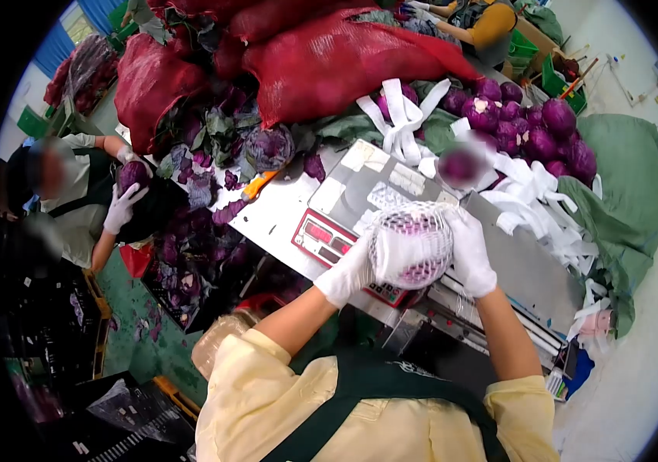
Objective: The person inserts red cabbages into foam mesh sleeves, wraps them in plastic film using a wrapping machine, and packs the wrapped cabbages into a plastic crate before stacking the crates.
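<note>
Between my two white-gloved hands is a purple cabbage [412, 245] in a white mesh net, with a white band across its front. My left hand [349, 271] is closed on its left side, and my right hand [469, 250] wraps its right side. The cabbage is held above a metal scale [352, 181] with a red-framed display [323, 237]. Beyond it lie white strips [401, 123] and a heap of peeled purple cabbages [525, 127].
Red mesh sacks [329, 65] fill the back. An orange-handled knife [258, 185] lies by loose leaves at the left of the table. A co-worker [75, 185] at the left holds a cabbage; another person [483, 31] is at the back. Green cloth [622, 208] hangs at the right.
</note>
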Available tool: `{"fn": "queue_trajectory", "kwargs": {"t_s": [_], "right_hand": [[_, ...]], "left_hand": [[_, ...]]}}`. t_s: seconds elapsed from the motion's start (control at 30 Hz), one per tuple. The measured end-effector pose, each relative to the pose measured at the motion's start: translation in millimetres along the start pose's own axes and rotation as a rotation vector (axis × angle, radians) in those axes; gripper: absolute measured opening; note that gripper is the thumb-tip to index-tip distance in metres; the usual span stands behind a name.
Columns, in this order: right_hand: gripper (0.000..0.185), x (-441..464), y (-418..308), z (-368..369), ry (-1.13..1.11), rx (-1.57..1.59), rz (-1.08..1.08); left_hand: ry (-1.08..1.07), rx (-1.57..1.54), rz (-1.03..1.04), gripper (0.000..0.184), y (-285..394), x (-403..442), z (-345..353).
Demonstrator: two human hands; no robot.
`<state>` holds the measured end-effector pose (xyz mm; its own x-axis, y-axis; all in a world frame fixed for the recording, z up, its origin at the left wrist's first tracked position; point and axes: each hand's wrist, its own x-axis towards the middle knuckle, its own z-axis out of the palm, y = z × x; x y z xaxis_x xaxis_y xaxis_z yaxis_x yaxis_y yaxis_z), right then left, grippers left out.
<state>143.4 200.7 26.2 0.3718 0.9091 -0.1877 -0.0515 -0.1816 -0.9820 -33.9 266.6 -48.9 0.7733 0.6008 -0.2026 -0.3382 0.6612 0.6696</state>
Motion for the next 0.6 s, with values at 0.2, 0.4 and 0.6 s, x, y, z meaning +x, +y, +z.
{"fn": "queue_trajectory", "kwargs": {"t_s": [0.2, 0.4, 0.6], "right_hand": [[0.027, -130, -42, -52, -0.399, 0.382, 0.288], [0.033, -185, -31, -117, -0.661, -0.01, 0.197], [0.043, -261, 14, -128, 0.005, 0.555, 0.372]], "left_hand": [[0.065, -0.278, -0.351, 0.094, 14, -76, 67], [-0.354, -0.06, -0.267, 0.049, -62, -97, 107], [-0.126, -0.435, -0.249, 0.039, -103, -112, 172]]}}
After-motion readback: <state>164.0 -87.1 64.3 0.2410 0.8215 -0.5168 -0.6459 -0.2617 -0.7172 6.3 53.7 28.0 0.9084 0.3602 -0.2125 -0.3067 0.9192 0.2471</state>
